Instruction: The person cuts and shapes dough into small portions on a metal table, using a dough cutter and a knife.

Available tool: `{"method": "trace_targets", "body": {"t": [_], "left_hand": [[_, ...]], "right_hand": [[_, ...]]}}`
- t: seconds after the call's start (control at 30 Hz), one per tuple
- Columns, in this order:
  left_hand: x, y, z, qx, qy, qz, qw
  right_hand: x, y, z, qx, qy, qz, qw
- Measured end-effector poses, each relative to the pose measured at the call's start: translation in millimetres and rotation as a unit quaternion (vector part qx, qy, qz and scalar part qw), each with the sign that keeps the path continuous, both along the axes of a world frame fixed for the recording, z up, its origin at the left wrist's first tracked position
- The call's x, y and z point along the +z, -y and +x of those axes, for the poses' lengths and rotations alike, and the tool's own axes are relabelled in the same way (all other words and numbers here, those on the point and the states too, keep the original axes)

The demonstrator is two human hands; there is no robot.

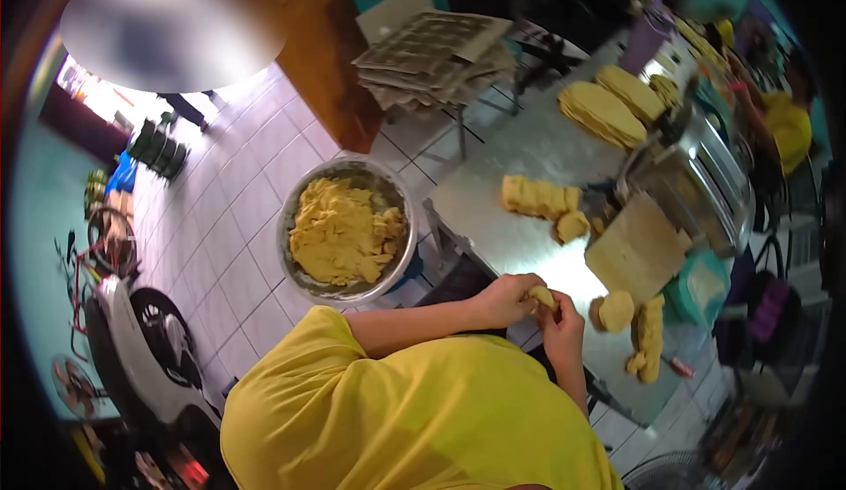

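Note:
My left hand (508, 299) and my right hand (560, 321) meet over the near edge of a metal table (529, 146). Together they pinch a small yellow piece of dough (542, 295) between the fingers. A round dough ball (615, 310) lies just right of my hands, beside a lumpy strip of dough (650, 336). Left of the table, a large metal bowl (401, 192) holds a heap of yellow dough. My yellow shirt fills the lower part of the view.
On the table lie a dough log (536, 196), a flat dough sheet (638, 248), stacks of thin yellow rounds (601, 113) and a metal roller machine (696, 181). Stacked trays (436, 54) sit behind. Another person in yellow (784, 124) is at the far right. A motorbike (141, 349) stands on the tiled floor.

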State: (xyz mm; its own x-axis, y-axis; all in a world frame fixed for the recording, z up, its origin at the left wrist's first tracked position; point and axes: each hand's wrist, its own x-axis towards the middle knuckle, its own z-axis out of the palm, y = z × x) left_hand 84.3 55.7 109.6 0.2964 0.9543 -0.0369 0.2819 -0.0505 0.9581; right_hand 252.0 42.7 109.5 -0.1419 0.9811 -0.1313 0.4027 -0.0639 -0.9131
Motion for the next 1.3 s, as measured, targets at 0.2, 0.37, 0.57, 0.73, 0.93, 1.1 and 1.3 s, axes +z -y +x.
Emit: {"method": "trace_targets", "body": {"t": [0.2, 0.37, 0.57, 0.73, 0.93, 1.1, 1.3], "left_hand": [[-2.4, -4.5, -18.2, 0.058, 0.022, -0.061, 0.996], [17.1, 4.0, -19.9, 0.031, 0.055, -0.091, 0.994], [31.0, -3.5, -34.7, -0.075, -0.038, -0.095, 0.992], [-2.4, 0.2, -24.4, -0.048, -0.029, -0.058, 0.997], [7.6, 7.9, -3.5, -0.043, 0.033, -0.164, 0.985], [32.9, 17.3, 1.9, -0.078, 0.035, -0.161, 0.983], [19.5, 15.1, 0.6, -0.075, 0.200, -0.269, 0.939]], "right_hand": [[8.2, -11.4, -11.8, 0.024, -0.146, -0.089, 0.985], [12.3, -17.0, -18.9, 0.014, -0.174, -0.163, 0.971], [-3.0, -10.5, -16.8, 0.024, -0.081, -0.097, 0.992], [16.0, -3.7, -7.6, 0.061, -0.212, -0.170, 0.960], [17.4, 1.6, 12.6, 0.041, -0.226, -0.218, 0.948], [13.0, 3.4, 18.8, 0.013, -0.148, -0.176, 0.973], [1.0, 9.5, 19.7, 0.004, -0.144, -0.091, 0.985]]}}
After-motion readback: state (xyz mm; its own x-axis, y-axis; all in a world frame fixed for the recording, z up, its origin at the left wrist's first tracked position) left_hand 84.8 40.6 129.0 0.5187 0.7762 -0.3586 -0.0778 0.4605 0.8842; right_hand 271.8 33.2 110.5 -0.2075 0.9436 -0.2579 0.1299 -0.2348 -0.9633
